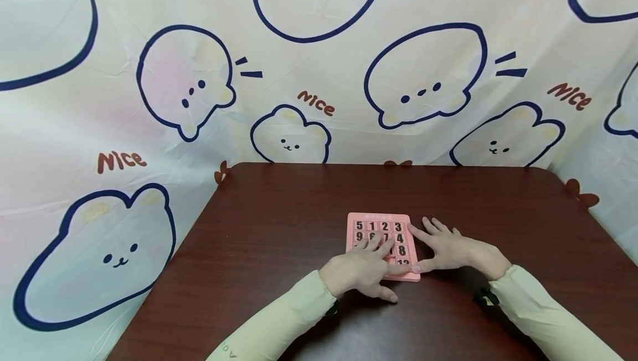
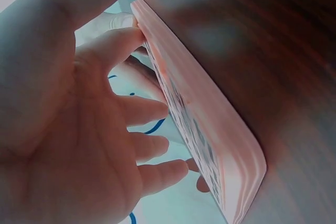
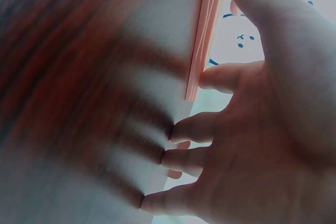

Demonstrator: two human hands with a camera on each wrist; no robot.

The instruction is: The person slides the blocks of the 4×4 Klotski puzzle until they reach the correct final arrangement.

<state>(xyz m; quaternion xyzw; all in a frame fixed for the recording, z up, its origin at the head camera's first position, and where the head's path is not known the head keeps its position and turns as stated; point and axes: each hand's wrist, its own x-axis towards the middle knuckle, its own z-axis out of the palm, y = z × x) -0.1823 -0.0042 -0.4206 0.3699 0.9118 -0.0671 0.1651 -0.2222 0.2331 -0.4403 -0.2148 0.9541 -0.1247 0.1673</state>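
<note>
A pink sliding number puzzle (image 1: 356, 218) lies flat on the brown table, black numerals on its tiles. My left hand (image 1: 360, 266) reaches across its lower half with fingers spread, fingertips on the tiles and the thumb out past the front edge. Part of the lower rows is hidden under it. In the left wrist view, the index finger (image 2: 123, 43) meets the puzzle's rim. Beside the right edge is my right hand (image 1: 446, 249), index finger and thumb at the frame. Its other fingers (image 3: 191, 127) extend straight, tips on the tabletop.
The dark wooden table (image 1: 279, 200) extends around the puzzle on all sides. A light cloth (image 1: 319, 73) with drawn bears hangs behind and to the sides. Both forearms wear pale sleeves (image 1: 289, 316), with a dark wrist device (image 1: 485, 297) under the right one.
</note>
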